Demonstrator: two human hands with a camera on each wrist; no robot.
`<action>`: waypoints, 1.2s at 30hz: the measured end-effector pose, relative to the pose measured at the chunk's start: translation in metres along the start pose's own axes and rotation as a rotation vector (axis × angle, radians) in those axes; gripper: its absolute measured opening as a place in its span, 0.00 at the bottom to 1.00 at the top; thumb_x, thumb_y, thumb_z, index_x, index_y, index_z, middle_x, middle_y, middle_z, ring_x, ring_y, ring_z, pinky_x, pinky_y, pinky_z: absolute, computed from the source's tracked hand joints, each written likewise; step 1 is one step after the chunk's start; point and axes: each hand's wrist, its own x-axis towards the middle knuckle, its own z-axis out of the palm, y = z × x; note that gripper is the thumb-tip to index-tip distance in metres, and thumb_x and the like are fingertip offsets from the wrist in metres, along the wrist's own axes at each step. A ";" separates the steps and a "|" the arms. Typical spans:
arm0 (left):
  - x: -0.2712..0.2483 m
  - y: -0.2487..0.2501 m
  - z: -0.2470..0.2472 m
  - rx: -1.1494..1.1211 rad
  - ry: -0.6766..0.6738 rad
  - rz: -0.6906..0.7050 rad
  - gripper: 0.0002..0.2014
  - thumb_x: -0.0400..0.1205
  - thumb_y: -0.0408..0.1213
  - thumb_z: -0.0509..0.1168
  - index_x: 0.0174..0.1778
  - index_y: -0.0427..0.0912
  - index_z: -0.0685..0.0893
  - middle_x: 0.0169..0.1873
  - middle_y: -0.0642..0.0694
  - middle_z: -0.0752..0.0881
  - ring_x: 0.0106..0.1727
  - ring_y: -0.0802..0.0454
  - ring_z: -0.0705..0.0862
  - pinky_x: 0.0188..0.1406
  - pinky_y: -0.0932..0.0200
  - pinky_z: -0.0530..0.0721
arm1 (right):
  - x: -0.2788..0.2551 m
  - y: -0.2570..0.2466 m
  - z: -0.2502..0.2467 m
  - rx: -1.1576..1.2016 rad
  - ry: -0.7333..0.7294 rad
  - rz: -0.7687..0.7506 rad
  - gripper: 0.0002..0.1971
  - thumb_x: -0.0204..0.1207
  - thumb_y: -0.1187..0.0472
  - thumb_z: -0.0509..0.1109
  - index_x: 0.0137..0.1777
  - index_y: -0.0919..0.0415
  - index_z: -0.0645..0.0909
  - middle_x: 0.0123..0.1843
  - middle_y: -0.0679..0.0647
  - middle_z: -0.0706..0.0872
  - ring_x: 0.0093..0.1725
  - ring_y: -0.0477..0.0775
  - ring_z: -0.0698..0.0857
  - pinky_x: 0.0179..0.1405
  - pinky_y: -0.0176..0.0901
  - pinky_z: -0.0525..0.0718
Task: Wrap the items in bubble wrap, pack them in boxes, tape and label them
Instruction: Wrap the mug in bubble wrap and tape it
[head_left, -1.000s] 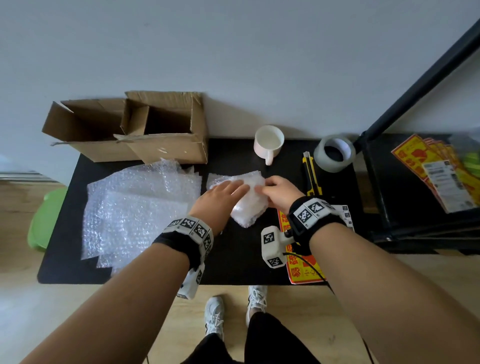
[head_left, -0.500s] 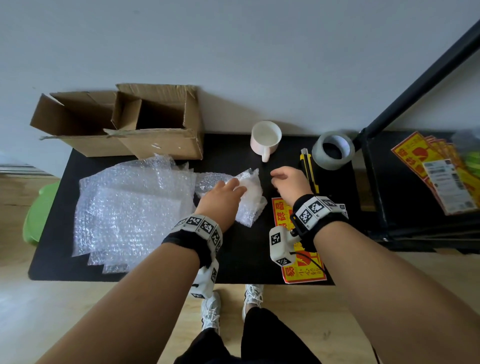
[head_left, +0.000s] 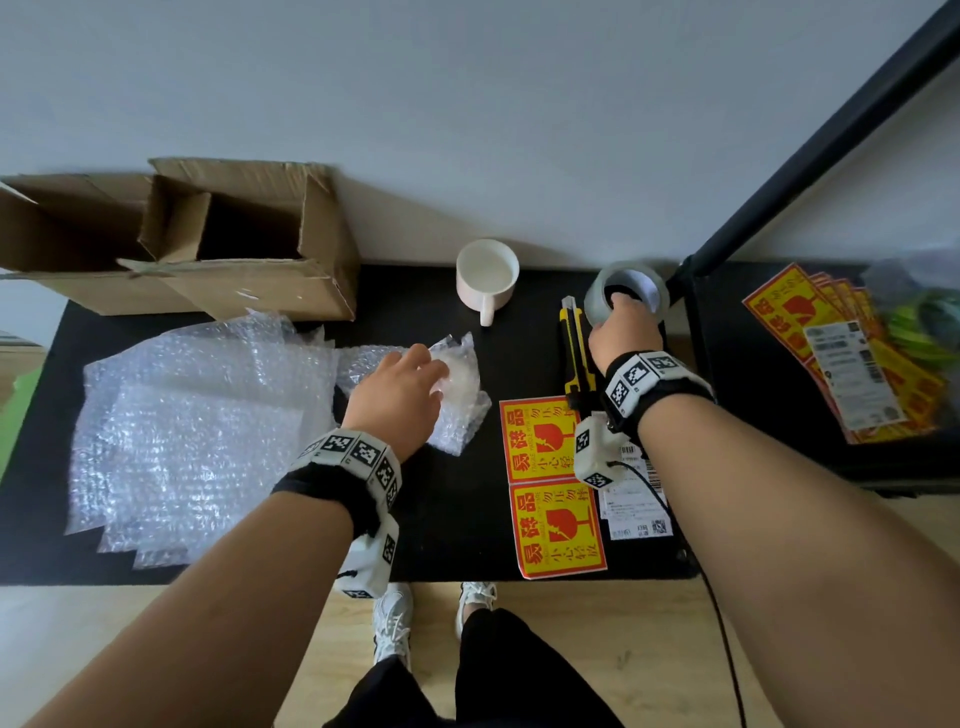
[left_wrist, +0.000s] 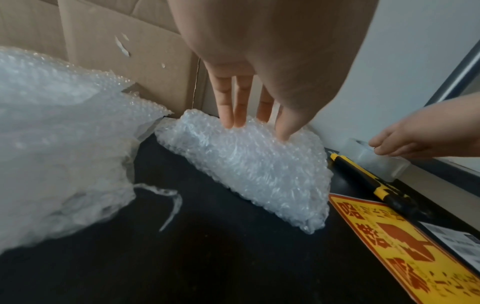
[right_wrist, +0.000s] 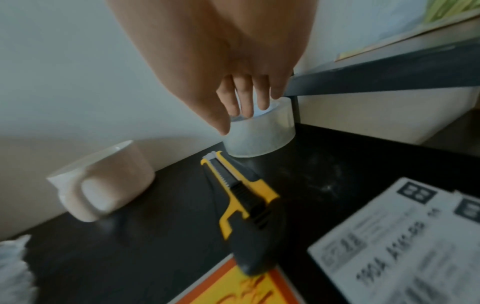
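Left hand (head_left: 400, 397) – straight fingers (left_wrist: 224, 107) pressing bundle (head_left: 460, 400) on worktop (head_left: 457, 525) | right hand (head_left: 626, 332) – fingers reaching into tape roll (right_wrist: 262, 131), grip not clear

A black table (head_left: 457, 519) stands against a pale wall (head_left: 467, 104) on a light wooden floor (head_left: 104, 649). To its right is a black metal shelf (head_left: 753, 374) with a slanting black post (head_left: 810, 156); something green (head_left: 919, 327) lies at the shelf's far right. A green object (head_left: 15, 410) shows at the table's left edge. White sneakers (head_left: 395, 618) and dark trousers (head_left: 498, 675) appear below.
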 end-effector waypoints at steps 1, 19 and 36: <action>0.001 0.000 0.000 -0.001 -0.001 -0.005 0.14 0.87 0.43 0.58 0.69 0.53 0.78 0.69 0.53 0.73 0.69 0.51 0.72 0.53 0.55 0.80 | 0.003 0.001 0.000 -0.056 -0.027 -0.002 0.17 0.81 0.67 0.63 0.70 0.64 0.75 0.67 0.62 0.82 0.67 0.65 0.81 0.61 0.54 0.80; -0.010 0.008 -0.018 -0.111 0.103 -0.044 0.13 0.85 0.35 0.60 0.64 0.49 0.82 0.63 0.51 0.77 0.65 0.53 0.74 0.55 0.58 0.79 | -0.027 -0.023 -0.028 0.116 0.085 -0.079 0.12 0.81 0.69 0.61 0.61 0.69 0.80 0.61 0.63 0.82 0.60 0.65 0.82 0.53 0.48 0.77; -0.044 -0.010 -0.056 -0.232 0.110 0.013 0.17 0.85 0.29 0.56 0.62 0.48 0.85 0.63 0.50 0.79 0.62 0.51 0.79 0.61 0.57 0.78 | -0.137 -0.070 -0.052 0.610 -0.058 -0.124 0.07 0.80 0.63 0.67 0.50 0.64 0.85 0.48 0.58 0.86 0.50 0.58 0.83 0.45 0.44 0.76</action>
